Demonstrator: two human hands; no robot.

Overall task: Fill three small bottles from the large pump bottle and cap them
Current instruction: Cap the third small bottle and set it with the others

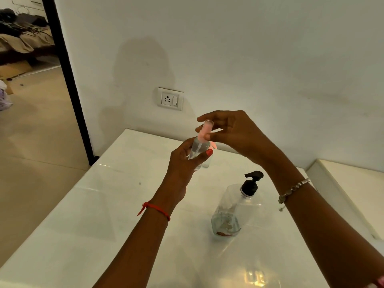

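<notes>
Between your two grips, raised above the far part of the glossy white bench (104,215), is a small clear plastic bottle (198,147). Your left grip (182,161) wraps round its body from below. The fingers curl behind and the thumb, its nail painted orange, lies across the front. That steadies the bottle, tilted slightly, so the other hand can work on the neck.

Your right grip (234,132) comes in from the right and above. Its thumb and a finger pinch the pink spray top (202,133) under a clear overcap, and the remaining fingers fan out clear of it. This looks like a twisting hold, so I judge you are screwing the top on. Whether it is fully seated, and how much liquid is inside, cannot be told.

Just beyond your left grip, low on the bench, a sliver of a second clear small bottle (206,164) shows. A third is not visible.

Below your right wrist and nearer to you stands the large clear pump bottle with a black pump head (234,206). It is upright and within easy reach for another fill, and its liquid looks low.
</notes>
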